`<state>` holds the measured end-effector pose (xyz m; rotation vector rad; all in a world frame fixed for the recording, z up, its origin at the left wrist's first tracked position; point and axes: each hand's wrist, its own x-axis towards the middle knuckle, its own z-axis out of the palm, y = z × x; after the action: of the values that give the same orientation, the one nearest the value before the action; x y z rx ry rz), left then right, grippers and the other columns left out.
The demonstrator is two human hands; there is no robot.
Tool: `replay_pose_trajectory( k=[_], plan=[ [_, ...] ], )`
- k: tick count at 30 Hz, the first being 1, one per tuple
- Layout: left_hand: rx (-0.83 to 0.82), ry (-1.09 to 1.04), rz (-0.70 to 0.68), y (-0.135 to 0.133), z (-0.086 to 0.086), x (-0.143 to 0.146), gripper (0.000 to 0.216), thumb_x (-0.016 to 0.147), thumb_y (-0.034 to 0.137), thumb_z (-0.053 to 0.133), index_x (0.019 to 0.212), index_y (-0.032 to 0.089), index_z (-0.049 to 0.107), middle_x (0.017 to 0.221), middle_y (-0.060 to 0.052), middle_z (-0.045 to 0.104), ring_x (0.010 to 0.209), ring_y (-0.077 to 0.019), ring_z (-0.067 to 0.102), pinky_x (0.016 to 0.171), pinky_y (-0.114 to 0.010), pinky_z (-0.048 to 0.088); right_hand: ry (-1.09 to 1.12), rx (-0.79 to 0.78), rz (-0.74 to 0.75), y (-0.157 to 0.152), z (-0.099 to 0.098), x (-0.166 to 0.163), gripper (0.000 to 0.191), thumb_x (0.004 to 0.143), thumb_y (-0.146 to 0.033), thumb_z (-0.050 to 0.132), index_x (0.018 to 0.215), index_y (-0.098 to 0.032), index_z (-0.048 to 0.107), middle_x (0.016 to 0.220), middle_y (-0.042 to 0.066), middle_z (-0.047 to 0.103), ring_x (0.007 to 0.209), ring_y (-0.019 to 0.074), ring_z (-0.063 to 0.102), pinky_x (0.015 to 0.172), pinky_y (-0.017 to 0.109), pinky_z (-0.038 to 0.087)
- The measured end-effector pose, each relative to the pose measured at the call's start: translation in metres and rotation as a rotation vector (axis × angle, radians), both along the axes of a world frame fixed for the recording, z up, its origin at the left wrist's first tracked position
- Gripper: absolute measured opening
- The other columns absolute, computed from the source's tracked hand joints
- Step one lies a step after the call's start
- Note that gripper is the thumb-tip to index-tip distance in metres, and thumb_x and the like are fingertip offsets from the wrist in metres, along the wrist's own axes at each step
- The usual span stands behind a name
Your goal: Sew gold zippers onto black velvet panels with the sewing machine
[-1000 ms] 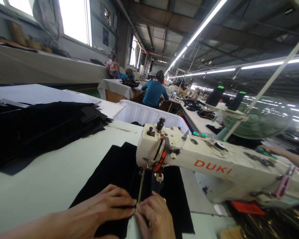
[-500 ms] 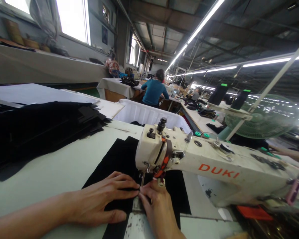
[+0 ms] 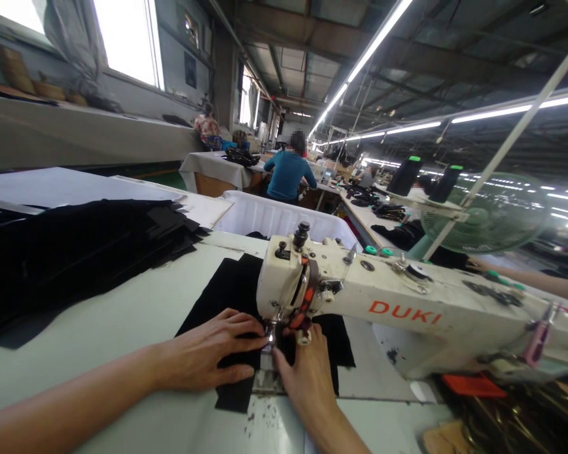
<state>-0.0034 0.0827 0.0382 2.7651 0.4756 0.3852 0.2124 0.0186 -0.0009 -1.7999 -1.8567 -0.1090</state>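
Black fabric lies on the pale bed of a white sewing machine, passing under its head. Flat on the fabric's left part rests my left hand, fingers stretched, their tips beside the presser foot. My right hand is on the other side of the foot, its thumb apart from the fingers. Those fingers reach forward over the fabric and are partly covered by the machine head. Neither hand appears to pinch anything.
A stack of black fabric pieces lies at the left. Behind the machine stands a white plastic bin. Thread cones and a green fan are at the right. A person in a blue top sits farther back.
The fabric has slid forward under the machine head, away from me. Both hands have moved forward with it; the right thumb and fingers have spread from their earlier pinch.
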Motion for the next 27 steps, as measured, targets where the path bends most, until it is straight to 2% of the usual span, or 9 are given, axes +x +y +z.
replay_pose_trajectory(
  k=[5,8,11,15,17,21,24,27],
  plan=[
    [0.058,0.003,0.003,0.000,-0.002,0.003,0.044,0.099,0.036,0.055,0.142,0.028,0.050,0.134,-0.008,0.060,0.123,-0.0263,0.053,0.107,-0.040,0.037,-0.088,-0.024,-0.013,0.009,-0.007,0.001,0.013,0.076,-0.024,0.073,0.088,-0.018,0.070,0.106,0.016,0.067,0.101,0.0376,0.057,0.083,0.049,0.047],
    [0.069,0.022,0.004,0.000,-0.005,0.004,0.042,0.100,0.034,0.054,0.140,0.025,0.052,0.134,-0.009,0.060,0.124,-0.0260,0.052,0.106,-0.039,0.036,-0.116,-0.029,-0.013,0.018,-0.010,0.003,0.012,0.078,-0.025,0.072,0.087,-0.017,0.072,0.104,0.019,0.068,0.104,0.0404,0.057,0.083,0.050,0.045],
    [0.079,0.038,0.012,0.000,-0.007,0.005,0.040,0.100,0.030,0.053,0.139,0.024,0.053,0.134,-0.007,0.060,0.124,-0.0247,0.052,0.105,-0.037,0.035,-0.127,-0.026,-0.019,0.034,-0.012,0.002,0.008,0.082,-0.021,0.067,0.086,-0.018,0.074,0.093,0.016,0.071,0.101,0.0380,0.061,0.082,0.047,0.044],
    [0.100,0.048,0.025,-0.003,-0.006,0.005,0.038,0.099,0.027,0.053,0.137,0.023,0.054,0.133,-0.007,0.060,0.123,-0.0245,0.052,0.105,-0.037,0.036,-0.142,-0.010,0.014,0.047,-0.011,0.003,0.014,0.087,-0.017,0.061,0.080,-0.019,0.074,0.083,0.011,0.072,0.094,0.0322,0.064,0.086,0.045,0.043],
    [0.111,0.047,0.034,-0.005,-0.005,0.005,0.039,0.099,0.024,0.052,0.138,0.023,0.053,0.132,-0.008,0.061,0.122,-0.0253,0.053,0.104,-0.038,0.037,-0.162,0.004,0.050,0.041,-0.006,0.009,0.008,0.086,-0.020,0.066,0.087,-0.017,0.073,0.089,0.011,0.072,0.095,0.0315,0.064,0.083,0.043,0.046],
    [0.125,0.036,0.031,-0.007,-0.006,0.006,0.041,0.098,0.019,0.051,0.139,0.023,0.052,0.131,-0.008,0.061,0.121,-0.0260,0.054,0.102,-0.038,0.037,-0.218,0.052,0.152,0.009,0.008,0.027,0.034,0.082,-0.025,0.074,0.112,-0.013,0.066,0.109,0.016,0.066,0.098,0.0317,0.062,0.079,0.042,0.050],
    [0.139,0.027,0.040,-0.009,-0.009,0.008,0.040,0.098,0.017,0.050,0.137,0.020,0.053,0.128,-0.010,0.062,0.119,-0.0266,0.055,0.103,-0.040,0.038,-0.262,0.097,0.298,-0.006,0.012,0.033,0.020,0.088,-0.017,0.067,0.109,-0.018,0.067,0.103,0.011,0.068,0.095,0.0268,0.063,0.084,0.042,0.050],
    [0.157,0.026,0.047,-0.012,-0.012,0.010,0.036,0.099,0.015,0.045,0.133,0.018,0.056,0.126,-0.011,0.064,0.118,-0.0263,0.057,0.104,-0.041,0.038,-0.264,0.138,0.445,-0.004,0.007,0.031,0.022,0.090,-0.012,0.064,0.109,-0.024,0.067,0.101,0.004,0.070,0.096,0.0213,0.064,0.089,0.036,0.050]
  ],
)
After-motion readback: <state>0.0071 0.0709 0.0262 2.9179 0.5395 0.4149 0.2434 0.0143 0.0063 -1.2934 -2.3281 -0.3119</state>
